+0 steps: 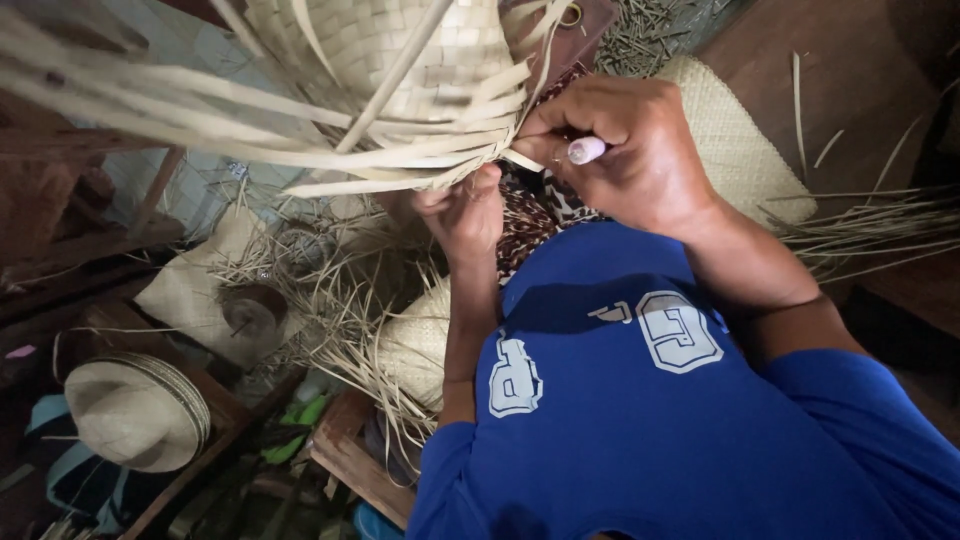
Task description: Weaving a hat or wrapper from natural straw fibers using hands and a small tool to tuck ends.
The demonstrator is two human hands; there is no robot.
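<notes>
A half-woven pale straw piece [400, 50] hangs at the top middle, with long loose strips [150, 100] fanning out to the left. My left hand [465, 210] pinches the woven edge from below. My right hand [625, 140] grips the same edge from the right and also holds a small white cylindrical tool [586, 150] between its fingers. Both arms come out of blue short sleeves [640, 400]. A spotted cloth [530, 215] lies under the hands.
A finished straw hat [135, 410] rests on a wooden stand at lower left. Woven mats [735, 140] and scattered straw scraps [330, 290] cover the floor. Loose strips [870, 225] lie at the right. A wooden board [350, 460] sits below.
</notes>
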